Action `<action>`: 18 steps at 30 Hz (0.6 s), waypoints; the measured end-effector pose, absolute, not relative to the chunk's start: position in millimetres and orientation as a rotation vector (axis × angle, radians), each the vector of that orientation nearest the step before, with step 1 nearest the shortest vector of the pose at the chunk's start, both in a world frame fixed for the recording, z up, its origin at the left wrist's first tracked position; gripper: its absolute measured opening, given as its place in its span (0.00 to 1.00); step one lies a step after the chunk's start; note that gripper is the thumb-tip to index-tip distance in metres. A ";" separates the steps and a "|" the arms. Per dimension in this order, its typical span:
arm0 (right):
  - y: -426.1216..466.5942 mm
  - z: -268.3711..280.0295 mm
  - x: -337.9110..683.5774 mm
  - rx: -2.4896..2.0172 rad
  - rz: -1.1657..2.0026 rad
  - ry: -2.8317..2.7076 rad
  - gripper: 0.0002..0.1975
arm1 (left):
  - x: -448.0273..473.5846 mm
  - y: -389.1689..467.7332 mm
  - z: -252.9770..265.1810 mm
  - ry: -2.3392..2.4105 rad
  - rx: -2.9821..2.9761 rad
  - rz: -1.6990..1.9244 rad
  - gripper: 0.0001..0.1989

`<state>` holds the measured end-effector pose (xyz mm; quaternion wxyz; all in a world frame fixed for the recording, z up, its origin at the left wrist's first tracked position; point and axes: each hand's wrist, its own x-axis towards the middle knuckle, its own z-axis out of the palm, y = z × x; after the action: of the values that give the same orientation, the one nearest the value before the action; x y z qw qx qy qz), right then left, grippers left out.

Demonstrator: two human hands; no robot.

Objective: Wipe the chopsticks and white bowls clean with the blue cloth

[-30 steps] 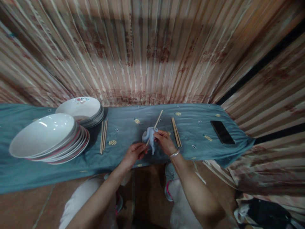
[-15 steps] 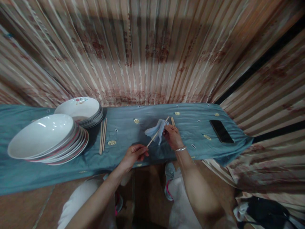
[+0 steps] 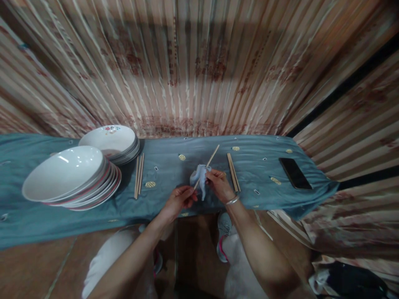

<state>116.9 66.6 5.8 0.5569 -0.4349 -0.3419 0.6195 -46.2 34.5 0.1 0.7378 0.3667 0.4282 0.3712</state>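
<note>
Between my hands a wooden chopstick (image 3: pixel 213 154) slants up and to the right above the table. My left hand (image 3: pixel 179 201) pinches its lower end. Partway along it, my right hand (image 3: pixel 219 182), with a silvery bracelet at the wrist, is closed on a light blue cloth (image 3: pixel 201 174) wrapped about the stick. The cloth's loose end hangs down. Right of my right hand lies a small group of chopsticks (image 3: pixel 233 172). Another group of chopsticks (image 3: pixel 139 176) rests to the left, beside the bowls.
A stack of white bowls and plates (image 3: pixel 71 176) stands at the left, with a second stack of flowered dishes (image 3: pixel 109 141) behind it. A black phone (image 3: pixel 294 173) lies at the right on the teal tablecloth (image 3: pixel 165 145). Pleated curtains (image 3: pixel 199 74) hang behind the table.
My right hand and the cloth have slid down the chopstick toward my left hand, baring more of its upper end. The chopsticks on the right are now more fully visible.
</note>
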 end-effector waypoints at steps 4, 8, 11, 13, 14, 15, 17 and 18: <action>58.9 2.2 103.2 -1.038 1.513 -0.918 0.17 | -46.4 36.0 -1.3 0.925 0.800 0.874 0.21; 56.1 -1.2 98.7 -1.031 1.522 -0.991 0.19 | -48.5 37.9 -2.0 0.931 0.840 0.882 0.22; 57.7 -2.1 103.4 -1.060 1.481 -1.034 0.19 | -54.6 43.5 0.0 1.020 0.932 0.875 0.21; 58.9 -1.7 107.9 -1.081 1.465 -1.060 0.19 | -59.1 49.1 1.7 1.104 0.938 0.965 0.20; 59.0 -1.4 109.7 -1.089 1.466 -1.080 0.20 | -60.7 51.9 2.4 1.134 0.915 1.035 0.19; 58.9 -1.0 110.8 -1.094 1.473 -1.106 0.21 | -61.6 54.5 2.8 1.146 0.887 1.097 0.19; 57.5 -0.2 111.0 -1.098 1.502 -1.174 0.22 | -61.1 58.2 2.7 1.135 0.837 1.165 0.19; 56.4 0.2 110.2 -1.097 1.522 -1.209 0.23 | -59.9 59.3 2.4 1.120 0.818 1.169 0.19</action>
<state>110.2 56.4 0.2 0.4394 -0.4415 -0.4865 0.6126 -59.9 59.3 2.4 0.6162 0.3551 0.4864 0.5076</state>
